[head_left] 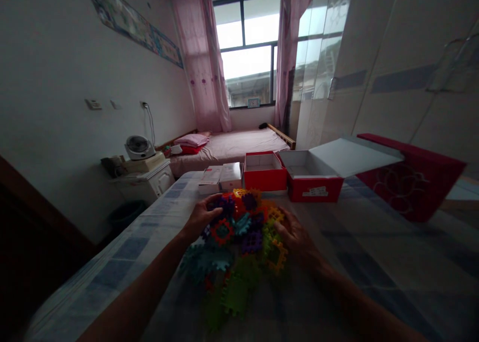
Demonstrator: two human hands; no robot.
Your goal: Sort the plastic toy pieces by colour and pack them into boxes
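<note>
A pile of plastic interlocking building blocks (242,226) with notched edges lies on the bed, in purple, orange, teal, yellow and green. At its left side, my left hand (204,216) has thumb and fingers closed around a purple block (226,206). My right hand (294,233) curves around the right side, its thumb against a yellow block (276,215); its other fingers are partly hidden. Nearer to me, green blocks (236,294) and teal blocks (209,258) are blurred and dim.
Behind the pile stand white boxes (230,176), an open red box (265,183) and a second red box (313,190) with its lid (355,156) folded out. A large dark red panel (411,182) rises at right. Checked cloth (149,252) covers the bed. A fan (139,147) sits at far left.
</note>
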